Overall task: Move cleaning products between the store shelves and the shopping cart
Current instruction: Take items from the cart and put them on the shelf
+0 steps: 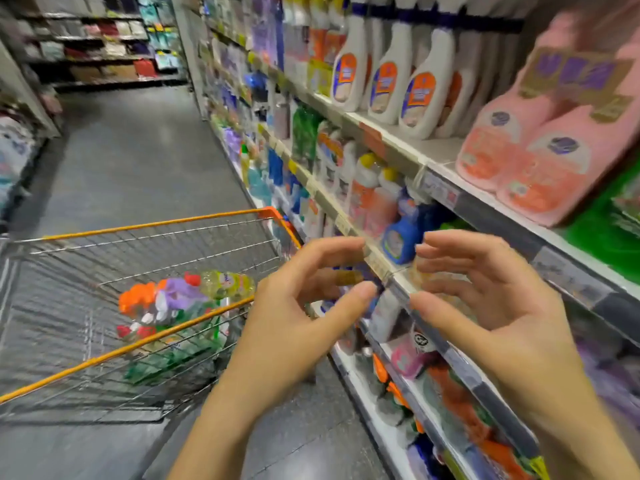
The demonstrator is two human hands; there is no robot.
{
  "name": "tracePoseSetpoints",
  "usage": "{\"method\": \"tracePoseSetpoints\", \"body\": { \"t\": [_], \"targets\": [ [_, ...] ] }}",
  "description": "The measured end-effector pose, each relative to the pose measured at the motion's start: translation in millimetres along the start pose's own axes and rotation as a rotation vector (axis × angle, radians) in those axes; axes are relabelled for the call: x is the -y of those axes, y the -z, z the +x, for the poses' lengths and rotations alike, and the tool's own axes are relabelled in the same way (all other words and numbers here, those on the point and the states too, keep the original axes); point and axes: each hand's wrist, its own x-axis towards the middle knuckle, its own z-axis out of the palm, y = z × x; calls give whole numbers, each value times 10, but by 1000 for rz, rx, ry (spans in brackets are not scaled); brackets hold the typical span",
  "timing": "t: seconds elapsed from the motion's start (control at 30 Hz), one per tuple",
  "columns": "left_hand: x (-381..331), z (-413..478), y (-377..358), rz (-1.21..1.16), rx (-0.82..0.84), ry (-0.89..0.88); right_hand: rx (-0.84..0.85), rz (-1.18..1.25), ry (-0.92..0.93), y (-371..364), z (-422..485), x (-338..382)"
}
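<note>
My left hand [298, 306] and my right hand [485, 299] hover side by side in front of the store shelves [450, 157], palms facing each other, fingers loosely curved, with nothing between them. To the left stands the shopping cart [156, 225] with an orange rim. It holds several cleaning products, among them a yellow bottle [225, 284], a purple bottle [180, 294] and an orange-capped one [136, 299]. Just beyond my fingers a blue bottle [400, 242] sits on a shelf. The frame is motion-blurred.
White spray bottles [419, 95] and pink detergent jugs [540, 174] fill the upper shelf on the right. Lower shelves hold orange and pink packs [408, 358]. The grey aisle floor [138, 161] runs ahead to more shelving [104, 46] at the far end.
</note>
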Motion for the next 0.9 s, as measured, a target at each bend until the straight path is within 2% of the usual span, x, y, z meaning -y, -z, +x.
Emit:
{"method": "tracePoseSetpoints", "body": {
  "t": [0.27,0.43,0.7,0.9],
  "targets": [
    [501,94,1783,86,-316,73,226,144,-21,-1579,735,-468],
    [809,78,2550,101,-454,131,322,200,-88,-2356,1060,-802],
    [1415,15,3145,70,-619,304,563,146,-204,-3196,1499,-1379],
    [1890,267,3376,83,-672,428,754,85,-296,-3684,1900,-2021]
  ]
}}
